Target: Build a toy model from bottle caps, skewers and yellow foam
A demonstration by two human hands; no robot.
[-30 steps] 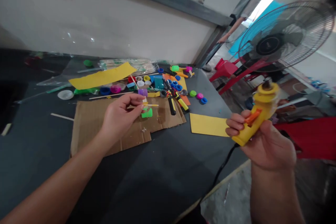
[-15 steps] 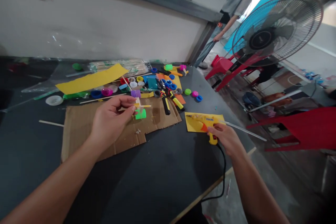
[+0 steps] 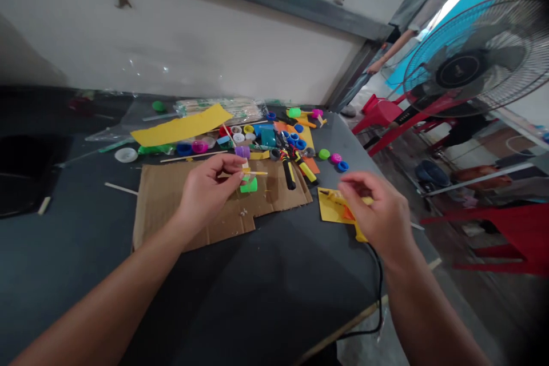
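Stick piece [image 3: 257, 172]: pinched by the left hand [image 3: 210, 183] above the cardboard [image 3: 167, 200]; long axis crosswise, free end toward the right hand [image 3: 381, 214], well apart from it.
Right hand: fingers loosely curled, nothing seen in them.
Glue gun [image 3: 337, 197]: lies on a yellow card [image 3: 327, 214], partly behind the right hand, the nearer one.

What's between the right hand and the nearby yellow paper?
A glue gun, on the yellow paper, partly behind the right hand, in the head view.
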